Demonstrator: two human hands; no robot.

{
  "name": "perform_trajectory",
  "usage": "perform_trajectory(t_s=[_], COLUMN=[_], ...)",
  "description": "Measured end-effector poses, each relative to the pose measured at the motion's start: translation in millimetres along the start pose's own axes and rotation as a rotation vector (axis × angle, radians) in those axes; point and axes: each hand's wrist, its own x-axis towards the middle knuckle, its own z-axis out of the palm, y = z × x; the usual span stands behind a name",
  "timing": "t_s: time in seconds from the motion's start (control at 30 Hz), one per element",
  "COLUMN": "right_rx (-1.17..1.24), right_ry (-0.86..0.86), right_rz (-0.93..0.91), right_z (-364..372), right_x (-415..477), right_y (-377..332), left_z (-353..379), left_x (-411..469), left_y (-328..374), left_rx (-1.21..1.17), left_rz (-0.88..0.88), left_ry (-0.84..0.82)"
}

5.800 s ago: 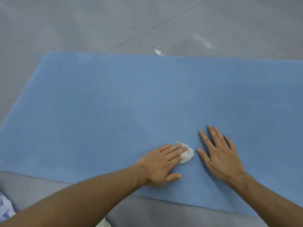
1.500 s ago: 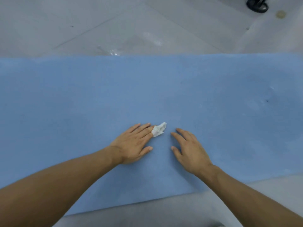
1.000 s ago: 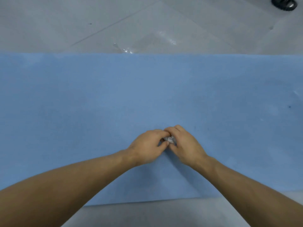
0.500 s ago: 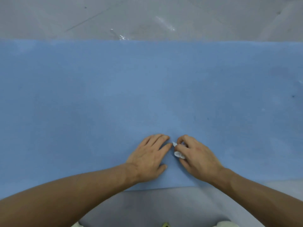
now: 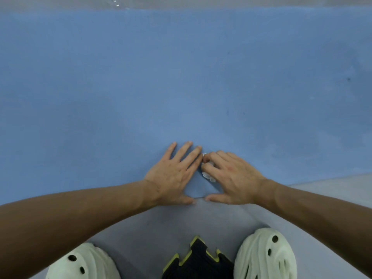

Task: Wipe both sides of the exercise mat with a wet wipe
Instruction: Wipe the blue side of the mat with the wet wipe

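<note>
The left hand (image 5: 173,176) lies palm down on the mat (image 5: 181,77), its fingers straight and slightly spread, pointing away from the body and angled a little to the right, holding nothing. Its thumb stretches sideways along the mat's near edge. The right hand (image 5: 233,178) sits just beside it, knuckles up, with the fingers curled over the wipe (image 5: 209,177) and pressing it against the mat. Only small white bits of the wad show at the fingertips and under the index finger. The right thumb reaches left along the same edge, so the two thumb tips nearly meet, and the left index finger touches or almost touches the curled right fingers. Both forearms come in from the lower corners, bare, and converge on the near middle of the mat. The blue mat lies flat and runs off the picture at left and right. Grey floor (image 5: 201,222) shows beyond its far edge and in front of it. At the bottom are two pale shoes, the left shoe (image 5: 80,262) and the right shoe (image 5: 265,256), with a black, yellow-edged jigsaw tile (image 5: 199,260) on the floor between them.
</note>
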Motion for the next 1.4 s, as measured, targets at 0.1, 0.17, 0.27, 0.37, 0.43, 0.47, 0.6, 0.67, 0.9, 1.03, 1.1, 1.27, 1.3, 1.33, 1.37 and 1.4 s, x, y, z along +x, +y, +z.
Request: perform_trajectory(t_s=[0.1,0.17,0.27,0.37,0.43,0.47,0.6,0.67,0.9,1.03,1.1,1.27,1.3,1.33,1.37,1.4], right_rx=[-0.040,-0.048,-0.075,-0.108,-0.097,-0.085,-0.036,-0.007,0.010,0.001,-0.001,0.016,0.019,0.024,0.026,0.026], right_ry=[-0.035,-0.012,0.034,0.043,0.077,0.101,0.202,0.253,0.372,0.461,0.516,0.637,0.661,0.682,0.697,0.705], right_rz=[0.003,-0.001,0.017,0.045,0.054,0.057,0.083,0.095,0.124,0.143,0.144,0.164,0.174,0.183,0.188,0.190], right_z=[-2,-3,-2,0,-2,-3,-10,-15,-40,-57,-68,-100,-108,-115,-123,-131], right_x=[-2,-3,-5,-3,-2,-3,-9,-9,-6,-1,2,12,14,16,18,21], right_y=[-2,-7,-15,-20,-21,-21,-23,-25,-30,-34,-36,-44,-45,-45,-45,-45], left_z=[-7,-9,-14,-20,-26,-29,-47,-57,-90,-120,-137,-180,-188,-196,-202,-210], left_x=[-1,-1,-3,-6,-8,-10,-18,-21,-31,-38,-42,-54,-55,-56,-57,-59], left_y=[3,1,-2,-4,-5,-6,-4,-1,-6,-13,-18,-33,-36,-40,-44,-48], left_rx=[-0.010,-0.015,-0.040,-0.089,-0.136,-0.164,-0.215,-0.201,-0.163,-0.119,-0.100,-0.030,-0.015,-0.010,-0.008,-0.001], left_rz=[0.014,0.021,0.038,0.048,0.056,0.056,0.044,0.030,0.045,0.037,0.039,0.058,0.056,0.048,0.038,0.029], left_ry=[-0.006,-0.022,-0.042,-0.031,-0.026,-0.034,-0.084,-0.077,-0.046,-0.053,-0.074,-0.064,-0.053,-0.043,-0.036,-0.026])
